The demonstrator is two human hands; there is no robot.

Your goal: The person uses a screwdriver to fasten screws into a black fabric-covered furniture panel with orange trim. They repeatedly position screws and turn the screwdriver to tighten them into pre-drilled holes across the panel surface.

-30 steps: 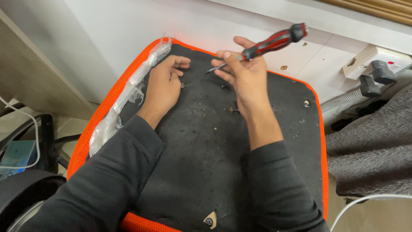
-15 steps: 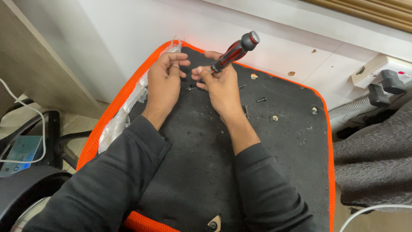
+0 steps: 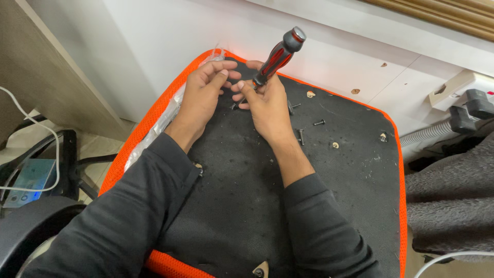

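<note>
Since the earlier frame our hands have drawn together and the screwdriver (image 3: 278, 55) has tipped upright. From the head view, our right hand (image 3: 265, 105) clenches its red-black handle, tip down on the black panel (image 3: 247, 206). Our left hand (image 3: 201, 98) curls half-open, fingers (image 3: 222, 73) touching the tip.

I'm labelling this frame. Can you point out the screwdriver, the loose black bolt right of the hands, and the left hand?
screwdriver (image 3: 276, 55): head view, on its red and black handle.
bolt (image 3: 319, 122): head view, on its shaft.
left hand (image 3: 201, 98): head view, on the back of the hand.
</note>
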